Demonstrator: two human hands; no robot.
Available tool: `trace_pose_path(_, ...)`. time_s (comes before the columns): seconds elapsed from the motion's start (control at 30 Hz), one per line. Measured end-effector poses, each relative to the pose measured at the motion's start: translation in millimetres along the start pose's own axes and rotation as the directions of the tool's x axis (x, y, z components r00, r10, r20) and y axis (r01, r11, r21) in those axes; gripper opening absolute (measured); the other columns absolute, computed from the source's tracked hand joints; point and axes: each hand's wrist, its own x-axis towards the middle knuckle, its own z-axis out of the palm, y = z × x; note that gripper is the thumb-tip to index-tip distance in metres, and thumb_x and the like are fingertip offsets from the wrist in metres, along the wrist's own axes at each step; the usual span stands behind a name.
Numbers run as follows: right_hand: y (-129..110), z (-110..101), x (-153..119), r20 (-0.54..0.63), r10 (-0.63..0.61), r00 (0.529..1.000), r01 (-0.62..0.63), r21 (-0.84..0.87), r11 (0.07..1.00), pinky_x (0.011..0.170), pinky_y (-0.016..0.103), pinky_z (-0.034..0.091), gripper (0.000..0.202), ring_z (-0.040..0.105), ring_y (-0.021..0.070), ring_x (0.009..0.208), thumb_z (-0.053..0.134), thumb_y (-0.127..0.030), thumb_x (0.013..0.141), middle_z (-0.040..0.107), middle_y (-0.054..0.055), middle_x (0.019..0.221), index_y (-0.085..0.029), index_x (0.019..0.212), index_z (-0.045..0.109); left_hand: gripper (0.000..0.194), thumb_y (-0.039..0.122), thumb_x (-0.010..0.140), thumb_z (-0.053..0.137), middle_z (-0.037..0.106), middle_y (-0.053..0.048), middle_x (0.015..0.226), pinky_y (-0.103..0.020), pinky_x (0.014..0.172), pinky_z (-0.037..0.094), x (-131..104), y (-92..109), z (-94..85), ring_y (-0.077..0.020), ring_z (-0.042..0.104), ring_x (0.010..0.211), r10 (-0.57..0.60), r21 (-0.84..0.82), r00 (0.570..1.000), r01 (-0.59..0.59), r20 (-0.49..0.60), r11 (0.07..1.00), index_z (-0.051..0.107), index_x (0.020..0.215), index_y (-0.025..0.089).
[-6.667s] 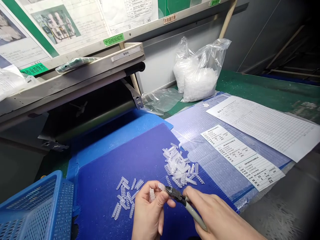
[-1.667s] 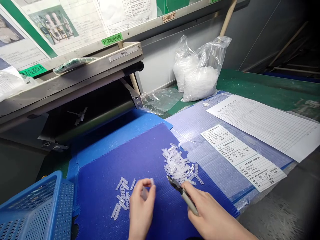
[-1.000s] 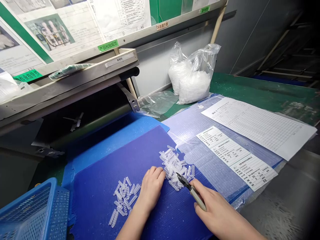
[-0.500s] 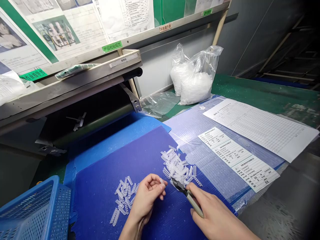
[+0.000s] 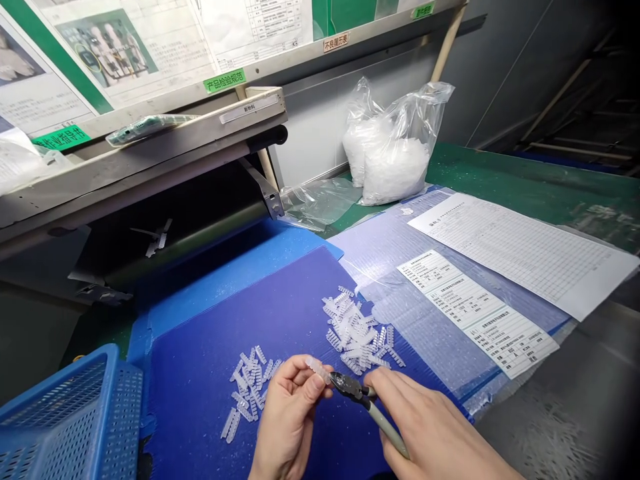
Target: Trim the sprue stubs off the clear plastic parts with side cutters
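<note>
Between the thumb and fingers of my left hand [image 5: 293, 410] is a small translucent toothed strip [image 5: 317, 368]. My right hand [image 5: 420, 417] is closed round the grey-green handles of the cutting pliers [image 5: 350, 388], whose dark jaws touch the right end of that strip. Behind the pliers lies a pile of similar white pieces [image 5: 357, 333] on the blue sheet [image 5: 200, 373]. A second, smaller group of pieces [image 5: 250, 383] lies to the left of my left hand.
A blue basket [image 5: 113, 400] stands at the lower left. Clear bags of white parts [image 5: 393, 160] stand at the back. Labels [image 5: 475, 313] and a printed sheet [image 5: 520, 247] lie at the right. A conveyor [image 5: 200, 227] sits under the shelf.
The strip in my left hand is now raised and more visible. The plier jaws have moved from beside the pile down and left onto the strip. The view has shifted slightly.
</note>
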Motion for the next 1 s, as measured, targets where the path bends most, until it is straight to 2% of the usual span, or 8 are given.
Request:
trace_pose_path(0.27,0.4,2.6,1.3,0.007,-0.012,1.000,0.012,-0.060,0.998,0.060,0.035,0.038,0.026,0.048,0.0235,0.075,0.040,-0.004,0.062,0.048,0.004,0.081,-0.021,0.082,0.039,0.010,0.014,0.062,0.069,0.065,-0.002,0.066,-0.017,0.058,0.041,-1.3,-1.3,3.2,-0.0076,0.053,0.056,0.036,0.082,0.999,-0.034,-0.027,0.996,0.061,0.067,0.013)
trace_pose_path(0.57,5.9,5.0,-2.2,0.078,0.005,0.997,-0.005,-0.002,1.000,0.063,0.035,0.038,0.030,0.051,0.0235,0.076,0.038,-0.002,0.065,0.051,0.004,0.086,-0.023,0.087,0.035,0.011,0.015,0.062,0.069,0.065,-0.002,0.064,-0.016,0.056,0.041,1.0,-2.9,3.5,-0.0072,0.053,0.054,0.015,0.078,0.999,-0.012,-0.038,0.997,0.060,0.066,0.012)
trace_pose_path(0.73,4.8,4.8,-1.5,0.023,-0.016,1.000,0.016,-0.001,1.000,0.058,0.031,0.036,0.022,0.049,0.0212,0.071,0.038,-0.005,0.067,0.048,0.001,0.076,-0.023,0.080,0.035,0.010,0.014,0.062,0.070,0.063,0.000,0.060,-0.016,0.056,0.041,0.6,-3.0,4.9,-0.0071,0.052,0.054,0.018,0.111,0.999,-0.014,-0.037,0.994,0.060,0.066,0.012)
trace_pose_path(0.83,3.5,4.3,-0.5,-0.026,-0.015,1.000,0.015,-0.010,1.000,0.058,0.031,0.036,0.022,0.047,0.0214,0.073,0.039,-0.006,0.066,0.047,0.001,0.078,-0.023,0.080,0.036,0.013,0.015,0.059,0.071,0.062,0.000,0.058,-0.017,0.056,0.042,-0.3,-4.4,5.8,-0.0081,0.053,0.053,0.028,0.136,0.999,-0.021,-0.046,0.991,0.061,0.066,0.012)
trace_pose_path(1.0,4.0,2.0,1.8,0.006,-0.022,1.000,0.022,-0.025,0.999,0.060,0.032,0.036,0.025,0.048,0.0215,0.073,0.039,-0.004,0.065,0.048,0.002,0.079,-0.023,0.081,0.036,0.015,0.015,0.057,0.072,0.063,0.000,0.056,-0.017,0.054,0.043,-0.4,-9.0,5.5,-0.0087,0.055,0.052,0.035,0.121,0.997,-0.027,-0.063,0.992,0.061,0.066,0.012)
